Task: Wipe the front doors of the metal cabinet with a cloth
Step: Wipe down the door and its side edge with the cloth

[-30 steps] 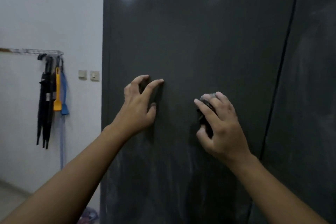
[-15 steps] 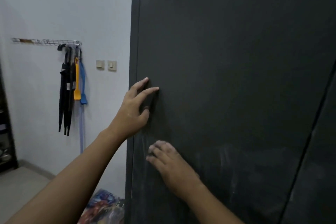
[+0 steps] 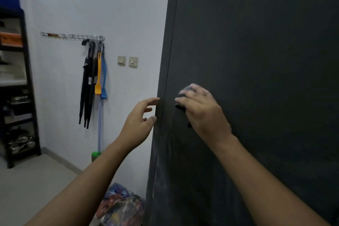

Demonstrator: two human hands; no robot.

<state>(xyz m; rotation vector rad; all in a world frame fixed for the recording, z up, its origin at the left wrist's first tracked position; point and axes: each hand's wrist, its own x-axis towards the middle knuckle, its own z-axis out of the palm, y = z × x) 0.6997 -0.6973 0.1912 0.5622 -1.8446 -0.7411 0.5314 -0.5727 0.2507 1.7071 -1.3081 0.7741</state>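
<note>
The tall dark grey metal cabinet door (image 3: 256, 60) stands upright. Its matt face carries pale dusty smears low down near its left edge. A small bunched cloth (image 3: 185, 91), dark with a greyish top, is pressed flat against the door just beside that edge, mostly hidden under the right hand (image 3: 203, 113) that grips it.

Home storage or utility room, we think.
Middle left we see a wall rack (image 3: 86, 37) hung with black umbrellas (image 3: 87, 86), an orange tool (image 3: 98, 77) and a blue tool (image 3: 104, 79), two wall switches (image 3: 127, 61) beside it, a black shelf unit (image 3: 29, 71) stacked with household stuff far left, a colourful bag (image 3: 121, 205) on the floor (image 3: 36, 189) bottom centre, and a tall metal cabinet (image 3: 256, 60) at right.
</note>
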